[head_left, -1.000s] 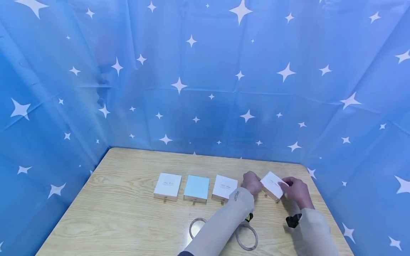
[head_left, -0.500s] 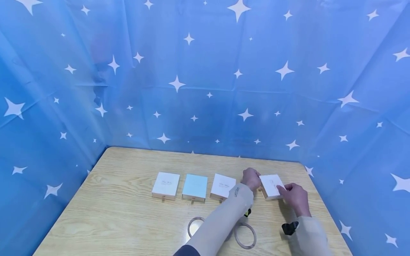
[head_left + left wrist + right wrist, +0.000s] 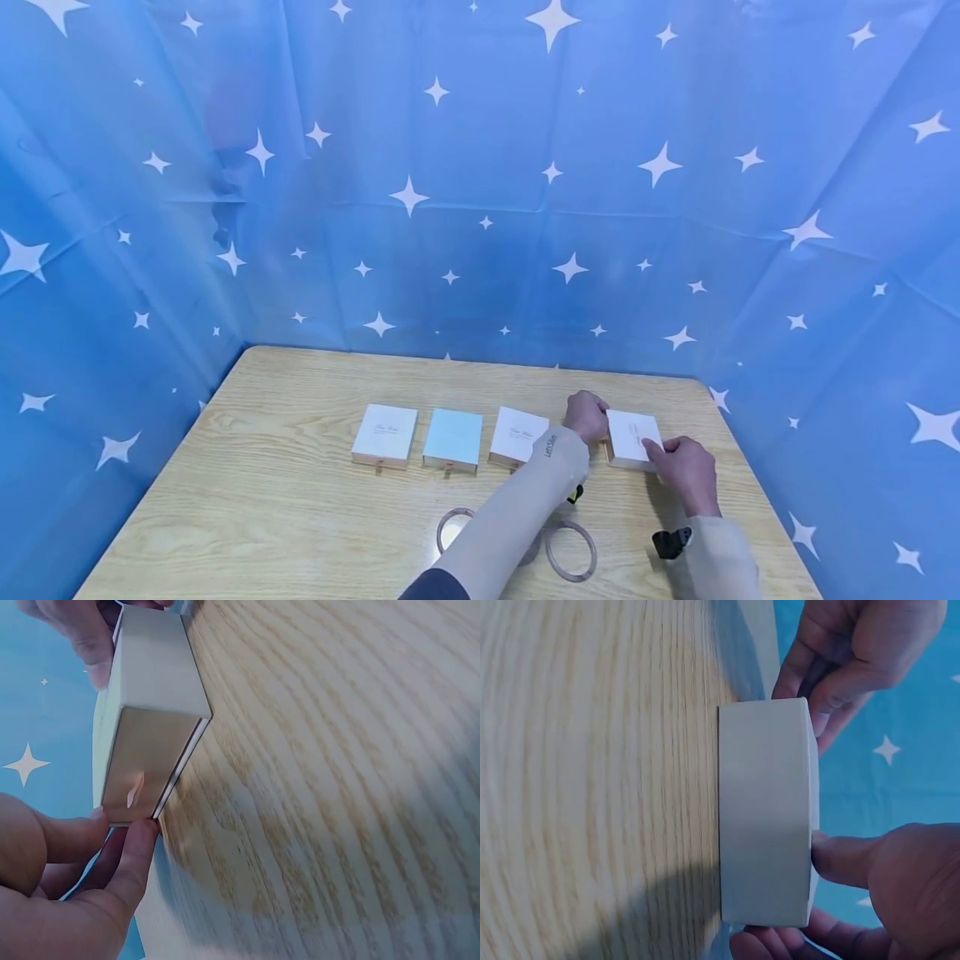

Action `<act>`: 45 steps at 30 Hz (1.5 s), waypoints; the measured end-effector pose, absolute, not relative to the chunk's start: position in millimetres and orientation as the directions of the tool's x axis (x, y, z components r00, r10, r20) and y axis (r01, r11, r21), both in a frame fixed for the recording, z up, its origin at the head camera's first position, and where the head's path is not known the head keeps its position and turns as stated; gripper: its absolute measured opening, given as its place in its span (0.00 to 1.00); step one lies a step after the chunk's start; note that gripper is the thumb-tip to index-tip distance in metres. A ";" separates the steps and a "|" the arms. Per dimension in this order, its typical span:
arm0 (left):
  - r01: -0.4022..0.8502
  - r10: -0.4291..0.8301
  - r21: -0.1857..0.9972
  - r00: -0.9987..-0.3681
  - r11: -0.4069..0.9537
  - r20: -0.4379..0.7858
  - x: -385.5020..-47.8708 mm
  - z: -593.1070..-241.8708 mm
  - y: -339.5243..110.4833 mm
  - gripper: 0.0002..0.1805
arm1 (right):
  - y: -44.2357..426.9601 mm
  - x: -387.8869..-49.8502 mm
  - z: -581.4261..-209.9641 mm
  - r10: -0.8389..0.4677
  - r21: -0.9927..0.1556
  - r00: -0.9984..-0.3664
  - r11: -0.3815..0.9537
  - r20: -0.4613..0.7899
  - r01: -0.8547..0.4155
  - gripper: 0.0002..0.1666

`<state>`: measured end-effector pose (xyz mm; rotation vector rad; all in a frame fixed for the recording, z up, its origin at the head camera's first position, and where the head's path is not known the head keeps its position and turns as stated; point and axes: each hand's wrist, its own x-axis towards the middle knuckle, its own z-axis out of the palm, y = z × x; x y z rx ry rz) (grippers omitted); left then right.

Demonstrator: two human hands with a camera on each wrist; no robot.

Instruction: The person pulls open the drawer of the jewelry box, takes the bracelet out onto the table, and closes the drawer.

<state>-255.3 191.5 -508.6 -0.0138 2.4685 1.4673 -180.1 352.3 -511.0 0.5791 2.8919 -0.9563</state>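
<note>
A white drawer box (image 3: 633, 439) with small print on its lid lies flat at the right end of a row. My left hand (image 3: 587, 417) pinches its left side. Opposite it, my right hand (image 3: 686, 473) grips the box with the thumb on the lid and the fingers curled at the side. In the left wrist view, the box's tan drawer front (image 3: 146, 765) shows a small ribbon tab (image 3: 136, 790), and the drawer is closed. In the right wrist view, a plain white side of the box (image 3: 765, 814) stands between both hands.
Left of my left hand sit a white box (image 3: 520, 435), a pale blue box (image 3: 453, 437) and another white box (image 3: 386, 433). Greyish rings (image 3: 592, 560) like bangles lie nearer, partly behind the left sleeve (image 3: 498, 525). A starry blue curtain (image 3: 480, 167) hangs behind the wooden table (image 3: 247, 500).
The held box has turned from a slanted position to sit squarer with the row. My right hand has shifted slightly down with it, while the left hand stays near the same spot.
</note>
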 end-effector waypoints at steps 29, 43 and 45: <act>-0.221 0.156 0.849 -0.931 0.481 -0.331 -254.4 -510.0 169.3 0.17 | 376.1 -220.8 -484.9 -0.320 -0.454 -0.939 0.860 -0.127 -0.232 0.60; -0.308 0.147 0.862 -0.908 0.403 -0.393 -249.3 -516.6 175.4 0.12 | 366.3 -233.3 -481.2 -0.349 -0.389 -0.914 0.887 -0.207 -0.250 0.57; -0.315 0.144 0.866 -0.907 0.387 -0.395 -249.3 -518.3 177.3 0.12 | 362.6 -233.4 -480.0 -0.342 -0.366 -0.915 0.896 -0.215 -0.249 0.56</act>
